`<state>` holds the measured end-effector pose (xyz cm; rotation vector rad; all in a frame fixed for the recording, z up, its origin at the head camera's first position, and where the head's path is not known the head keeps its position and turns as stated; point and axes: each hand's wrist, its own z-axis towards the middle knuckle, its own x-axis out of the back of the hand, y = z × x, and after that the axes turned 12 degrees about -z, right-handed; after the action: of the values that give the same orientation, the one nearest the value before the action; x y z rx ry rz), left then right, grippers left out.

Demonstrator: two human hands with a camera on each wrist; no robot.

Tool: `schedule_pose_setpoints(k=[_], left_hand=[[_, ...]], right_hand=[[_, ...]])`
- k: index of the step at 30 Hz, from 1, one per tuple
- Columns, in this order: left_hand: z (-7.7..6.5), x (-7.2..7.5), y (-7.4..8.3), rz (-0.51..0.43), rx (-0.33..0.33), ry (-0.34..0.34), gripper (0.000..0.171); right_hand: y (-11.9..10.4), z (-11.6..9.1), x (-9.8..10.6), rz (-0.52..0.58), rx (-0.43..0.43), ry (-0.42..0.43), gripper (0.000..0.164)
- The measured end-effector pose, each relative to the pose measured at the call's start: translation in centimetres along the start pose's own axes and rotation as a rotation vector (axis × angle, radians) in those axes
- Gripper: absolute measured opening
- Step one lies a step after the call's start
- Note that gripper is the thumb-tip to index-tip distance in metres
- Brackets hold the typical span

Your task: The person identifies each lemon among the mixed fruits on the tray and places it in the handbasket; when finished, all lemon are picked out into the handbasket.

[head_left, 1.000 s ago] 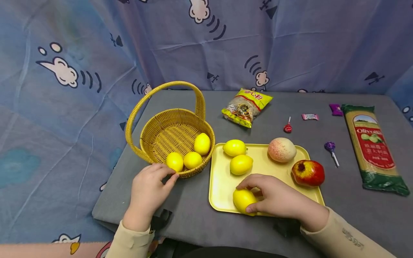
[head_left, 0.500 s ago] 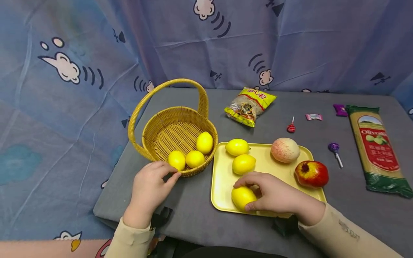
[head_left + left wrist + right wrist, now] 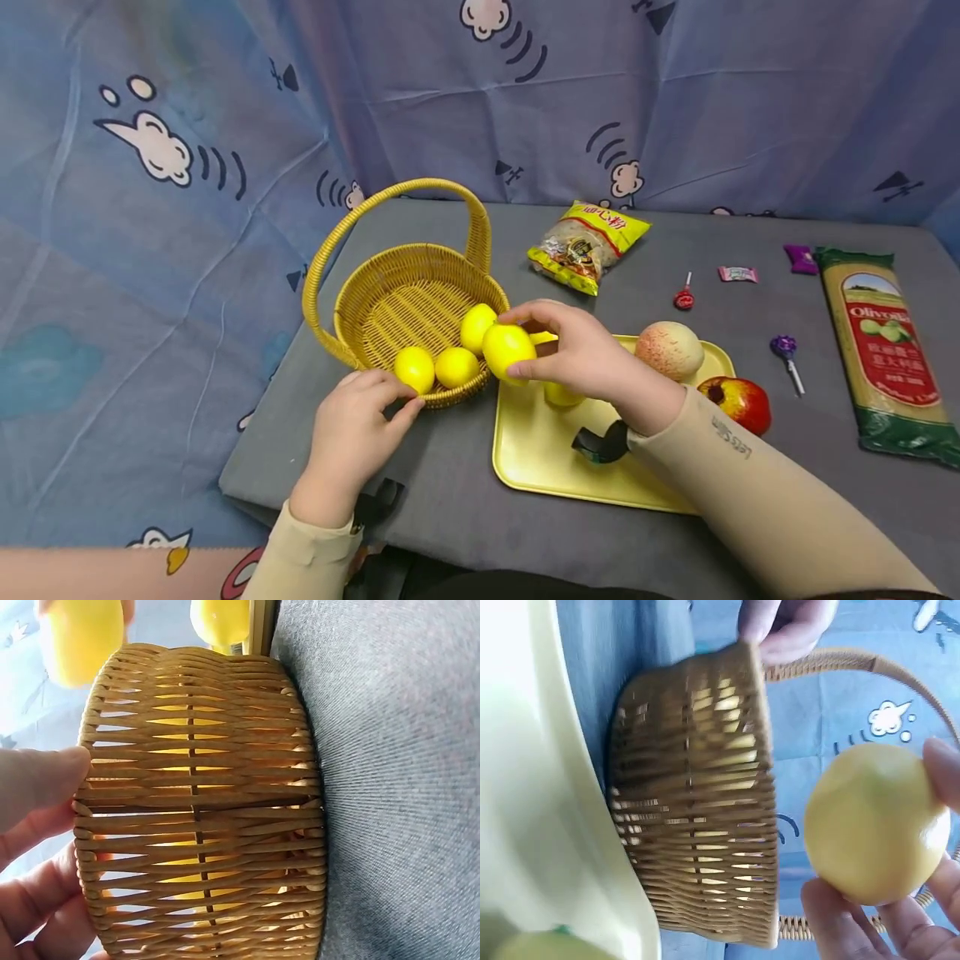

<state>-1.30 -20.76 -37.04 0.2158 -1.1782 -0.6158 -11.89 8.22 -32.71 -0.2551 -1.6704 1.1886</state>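
Note:
A yellow lemon [image 3: 508, 353] is held between the thumb and fingers of my right hand [image 3: 577, 354], just over the near right rim of a wicker basket [image 3: 352, 312]. In the right wrist view the held lemon [image 3: 874, 825] shows above the level of the basket's rim. My left hand [image 3: 360, 433] pinches the basket's near rim, thumb on one side and fingers on the other, as the left wrist view shows. Inside the basket lie three lemons [image 3: 413, 369]. Two more lemons on the yellow tray [image 3: 525, 467] are mostly covered by my right hand.
A peach [image 3: 670, 350] and a red pomegranate-like fruit [image 3: 738, 404] sit at the tray's right. Behind stands a yellow snack bag [image 3: 588, 247]. Lollipops [image 3: 683, 297], small wrapped candies [image 3: 738, 274] and an Olivoila pasta pack [image 3: 885, 350] lie to the right.
My right hand has lifted the lemon off the tray's front and carried it up and left to the basket's rim. My left hand has stayed at the rim.

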Motion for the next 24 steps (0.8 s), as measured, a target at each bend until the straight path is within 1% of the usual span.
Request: schedule_pose_setpoints(k=[2, 7, 10, 15, 19, 24], left_hand=[[0.0, 0.0, -0.1, 0.0, 0.0, -0.003, 0.012], [0.0, 0.0, -0.1, -0.007, 0.004, -0.005, 0.012], [0.0, 0.0, -0.2, -0.008, 0.008, -0.005, 0.012], [-0.1, 0.1, -0.1, -0.005, 0.013, -0.007, 0.012], [0.0, 0.2, -0.1, -0.001, 0.007, -0.003, 0.012], [0.1, 0.1, -0.2, 0.002, -0.003, 0.006, 0.013]], right_hand=[[-0.3, 1.3, -0.3, -0.03, 0.005, 0.009, 0.057], [-0.4, 4.3, -1.1, -0.208, 0.084, 0.032, 0.053], [-0.3, 5.7, -1.7, -0.311, 0.111, 0.017, 0.051], [-0.5, 7.3, -2.6, -0.41, 0.136, -0.081, 0.051], [-1.0, 8.1, -3.3, -0.464, 0.177, -0.167, 0.052], [-1.5, 8.9, -4.5, -0.53, 0.214, -0.251, 0.051]])
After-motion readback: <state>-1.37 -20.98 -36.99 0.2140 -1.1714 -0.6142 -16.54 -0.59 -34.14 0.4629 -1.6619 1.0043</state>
